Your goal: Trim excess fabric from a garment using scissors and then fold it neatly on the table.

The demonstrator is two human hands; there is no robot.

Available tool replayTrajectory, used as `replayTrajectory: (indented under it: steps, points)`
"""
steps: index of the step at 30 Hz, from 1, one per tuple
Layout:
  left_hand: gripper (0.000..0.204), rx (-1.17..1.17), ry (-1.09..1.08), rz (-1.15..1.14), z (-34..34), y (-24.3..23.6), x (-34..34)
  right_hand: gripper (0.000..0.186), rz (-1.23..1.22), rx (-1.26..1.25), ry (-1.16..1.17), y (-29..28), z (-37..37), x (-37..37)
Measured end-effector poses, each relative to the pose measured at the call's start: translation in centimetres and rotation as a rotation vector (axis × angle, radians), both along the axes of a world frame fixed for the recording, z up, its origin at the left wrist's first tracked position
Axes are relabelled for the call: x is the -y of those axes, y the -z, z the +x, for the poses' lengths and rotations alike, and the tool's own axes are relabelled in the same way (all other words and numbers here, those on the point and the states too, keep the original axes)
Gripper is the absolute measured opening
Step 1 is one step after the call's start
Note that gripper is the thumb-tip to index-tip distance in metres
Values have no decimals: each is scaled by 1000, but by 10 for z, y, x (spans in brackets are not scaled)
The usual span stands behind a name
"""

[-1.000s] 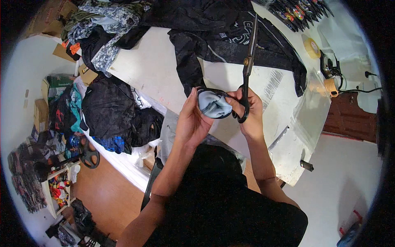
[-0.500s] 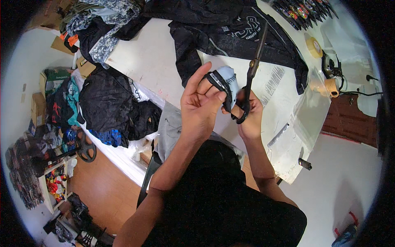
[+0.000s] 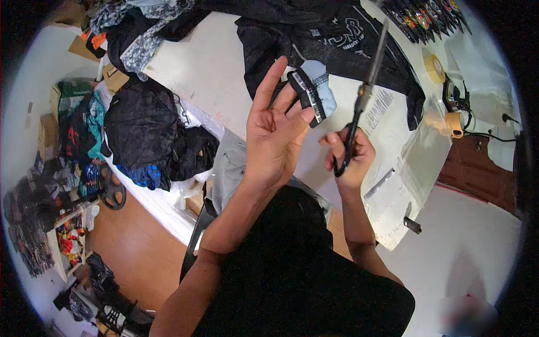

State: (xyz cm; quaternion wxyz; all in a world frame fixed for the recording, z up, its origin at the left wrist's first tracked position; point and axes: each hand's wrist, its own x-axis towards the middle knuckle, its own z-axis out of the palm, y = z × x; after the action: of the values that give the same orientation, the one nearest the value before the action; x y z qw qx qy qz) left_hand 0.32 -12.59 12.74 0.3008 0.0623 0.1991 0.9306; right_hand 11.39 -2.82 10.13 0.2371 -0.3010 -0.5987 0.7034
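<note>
My left hand (image 3: 272, 126): raised palm toward me, thumb bent over to pinch a cuff against the fingers; the index finger stands straight up, free of the cloth.
Cuff (image 3: 310, 98): at the fingertips of that hand, on their right side, held up above the worktop; its black band has a long axis sloping from upper left down to lower right.
Light blue lining (image 3: 328, 95): bulges out of the band, up and to the right, away from my palm.
My right hand (image 3: 355, 156): right of and lower than the left, fingers curled round the scissor handles.
Scissors (image 3: 357, 115): long axis rising from that hand, tips pointing away from me and slightly right; the blades lie close together, beside the cuff but apart from it.
Black garment (image 3: 325, 36): beyond both hands; one sleeve runs down behind my left fingers, its join with the cuff hidden.
Worktop (image 3: 202, 67): white, beneath both hands.
Tape roll (image 3: 433, 68): yellow, farther out, right of my right hand.
Grey cloth (image 3: 229, 163): just left of my left wrist.
</note>
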Motion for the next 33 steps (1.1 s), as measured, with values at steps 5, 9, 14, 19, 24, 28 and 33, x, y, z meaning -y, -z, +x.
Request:
replayTrajectory:
  steps: [5, 9, 14, 19, 24, 28, 33]
  points:
    - [66, -151, -48, -38, -1, -6, -3, 26, 491, -99, -30, -11, 15, -12]
    - [64, -248, -66, -100, 1, -8, -5, 29, 302, -116, 83, -38, 10, -3]
    - [63, -318, -96, -91, 11, -11, -8, 31, 300, -223, 124, -66, -19, 4]
    - [63, -455, -120, -210, 15, -11, -2, 31, 341, -233, 94, -69, -35, 11]
    - [63, -526, -106, -296, 19, -14, 1, 31, 326, -235, 131, -68, -37, 8]
    - [58, -767, -295, -534, 21, -17, 1, 30, 342, -257, 144, -68, -39, 7]
    - [57, -996, -391, -678, 19, -16, 2, 31, 312, -252, 165, -67, -37, 7]
